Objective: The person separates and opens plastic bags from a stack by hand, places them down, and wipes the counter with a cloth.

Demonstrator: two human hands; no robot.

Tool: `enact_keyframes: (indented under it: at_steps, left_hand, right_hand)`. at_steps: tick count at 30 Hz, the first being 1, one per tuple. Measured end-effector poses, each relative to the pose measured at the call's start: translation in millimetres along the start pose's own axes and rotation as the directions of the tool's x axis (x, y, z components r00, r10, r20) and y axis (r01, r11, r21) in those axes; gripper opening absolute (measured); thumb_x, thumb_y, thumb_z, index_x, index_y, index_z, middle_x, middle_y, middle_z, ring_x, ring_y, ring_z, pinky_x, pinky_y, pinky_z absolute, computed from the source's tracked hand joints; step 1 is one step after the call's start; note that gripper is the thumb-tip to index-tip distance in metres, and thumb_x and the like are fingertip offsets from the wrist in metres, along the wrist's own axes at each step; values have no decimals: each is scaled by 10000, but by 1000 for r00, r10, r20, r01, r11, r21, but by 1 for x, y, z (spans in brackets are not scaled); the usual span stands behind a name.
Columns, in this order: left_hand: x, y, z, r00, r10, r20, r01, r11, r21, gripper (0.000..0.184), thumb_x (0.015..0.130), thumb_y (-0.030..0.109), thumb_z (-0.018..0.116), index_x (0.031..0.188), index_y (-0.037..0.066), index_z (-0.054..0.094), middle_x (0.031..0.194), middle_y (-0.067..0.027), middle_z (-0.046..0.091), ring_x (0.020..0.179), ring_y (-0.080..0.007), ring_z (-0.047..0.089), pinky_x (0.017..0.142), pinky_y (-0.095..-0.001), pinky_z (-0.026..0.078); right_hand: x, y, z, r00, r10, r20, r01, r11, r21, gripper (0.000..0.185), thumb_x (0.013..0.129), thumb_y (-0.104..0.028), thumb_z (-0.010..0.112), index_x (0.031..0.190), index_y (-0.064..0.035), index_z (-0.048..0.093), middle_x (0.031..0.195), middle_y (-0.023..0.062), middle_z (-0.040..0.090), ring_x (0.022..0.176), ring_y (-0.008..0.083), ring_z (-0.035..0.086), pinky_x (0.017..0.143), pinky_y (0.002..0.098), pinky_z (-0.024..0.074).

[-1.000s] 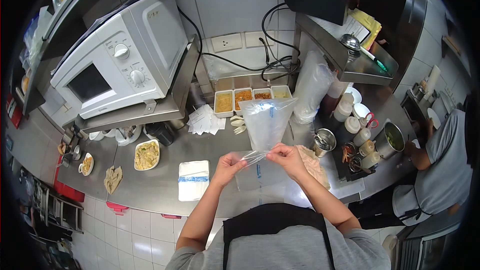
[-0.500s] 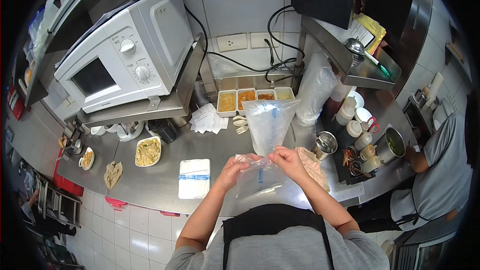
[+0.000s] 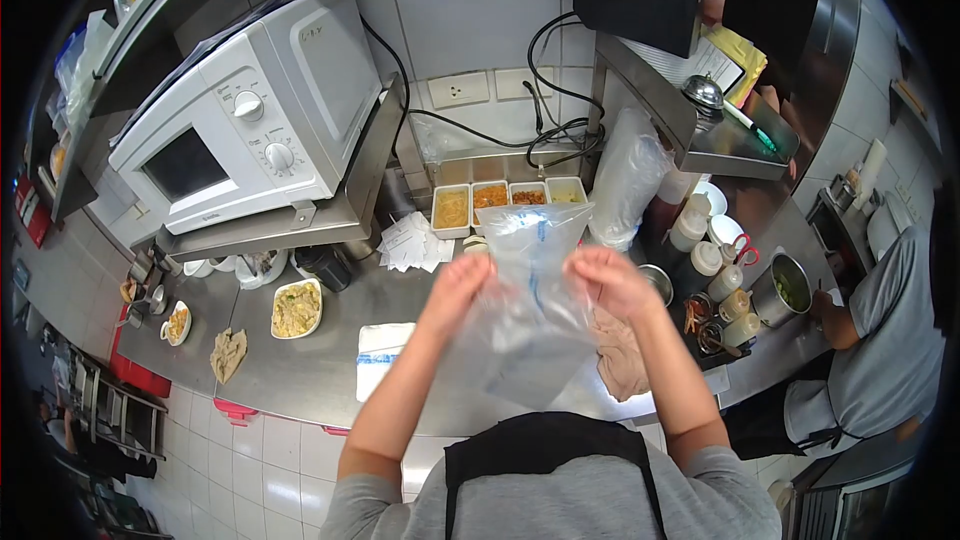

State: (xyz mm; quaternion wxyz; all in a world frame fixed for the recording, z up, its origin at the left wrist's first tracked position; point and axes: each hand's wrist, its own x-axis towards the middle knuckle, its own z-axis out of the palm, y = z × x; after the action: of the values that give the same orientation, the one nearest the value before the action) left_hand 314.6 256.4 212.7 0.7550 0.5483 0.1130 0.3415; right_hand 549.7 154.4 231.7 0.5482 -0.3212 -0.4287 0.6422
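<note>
A clear plastic bag (image 3: 530,330) with blue print hangs over the steel counter, stretched between my two hands. My left hand (image 3: 460,288), slightly blurred, is closed on its left edge. On the opposite edge, the fingers of my right hand (image 3: 612,285) are pinched together. Beneath and to the left lies a folded white stack with a blue band (image 3: 378,360), partly hidden by my left forearm. A crumpled beige cloth (image 3: 622,355) rests below my right hand. Behind the bag stand several small white containers of food (image 3: 490,195).
A microwave (image 3: 240,110) sits on a shelf at upper left. On the counter are a bowl of food (image 3: 297,308), paper slips (image 3: 412,243), squeeze bottles (image 3: 705,260) and a metal pot (image 3: 780,290). A co-worker (image 3: 885,330) stands at the right.
My hands have moved apart and up from their close pinch near the bag's middle. The bag is now spread wider between them, covering the wooden cutlery behind.
</note>
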Motion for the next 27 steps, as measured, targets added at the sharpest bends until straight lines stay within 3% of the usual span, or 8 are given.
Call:
enact_keyframes:
  at_steps: [3, 6, 7, 8, 12, 18, 24, 27]
  left_hand:
    - [43, 20, -6, 946, 316, -66, -230, 803, 550, 144, 877, 177, 522, 977, 87, 573, 878, -57, 604, 788, -145, 591, 669, -274, 495]
    - [54, -27, -58, 978, -197, -67, 194, 980, -52, 224, 872, 145, 487, 1070, 77, 564, 1021, -103, 587, 922, -201, 580, 744, -313, 505]
    - [71, -116, -108, 982, -19, -189, -4, 992, -124, 198, 883, 121, 476, 1058, 55, 541, 862, -18, 608, 737, -141, 600, 618, -288, 530]
    - [45, -58, -40, 900, -277, -338, 311, 949, 51, 244, 896, 151, 461, 1092, 30, 543, 968, -77, 610, 775, -177, 621, 632, -293, 546]
    - [20, -139, -44, 798, -328, -506, 369, 929, -20, 190, 925, 204, 455, 975, 52, 556, 811, -43, 617, 611, -114, 595, 540, -242, 528]
    - [9, -152, 21, 667, -15, -745, 174, 975, 136, 182, 966, 231, 339, 1032, 62, 347, 744, -45, 527, 512, -95, 509, 422, -224, 436]
    - [-7, -228, -14, 612, 273, -742, 213, 847, 487, 174, 921, 124, 405, 1031, -5, 368, 850, -128, 500, 766, -198, 522, 696, -336, 428]
    - [-29, -240, -13, 665, 171, -727, 261, 859, 440, 189, 898, 101, 434, 1032, -12, 365, 852, -135, 498, 754, -210, 513, 708, -333, 425]
  right_hand:
    - [35, -39, 1, 973, -157, -167, 129, 978, -164, 139, 856, -195, 580, 813, -63, 590, 636, -29, 547, 494, 49, 475, 430, 191, 383]
    - [67, -10, -28, 914, -132, -383, 39, 970, -240, 109, 862, -128, 530, 821, -46, 589, 602, -9, 542, 451, 72, 466, 386, 208, 366]
    - [67, 12, -31, 853, -57, -518, -53, 979, -195, 136, 866, -118, 503, 798, -38, 589, 552, 6, 530, 401, 78, 456, 345, 213, 347]
    - [69, 42, -49, 828, 21, -560, -156, 968, -195, 139, 859, -112, 492, 799, -32, 588, 558, 19, 536, 395, 88, 457, 333, 224, 344]
    - [62, 117, -55, 739, 33, -673, -236, 948, -212, 133, 834, -97, 489, 828, 0, 580, 618, 75, 576, 390, 123, 470, 322, 267, 340]
    - [70, 169, -60, 543, -521, -659, -125, 725, -677, 207, 858, -157, 469, 905, 33, 538, 840, 205, 617, 800, 337, 593, 711, 390, 440]
    - [44, 186, -69, 650, -429, -627, -239, 668, -705, 226, 872, -177, 440, 946, 20, 524, 892, 236, 590, 833, 401, 563, 718, 420, 440]
    - [-5, 147, -55, 749, -495, -441, -390, 209, -897, 198, 852, -159, 453, 934, -2, 541, 903, 217, 585, 811, 370, 578, 716, 419, 453]
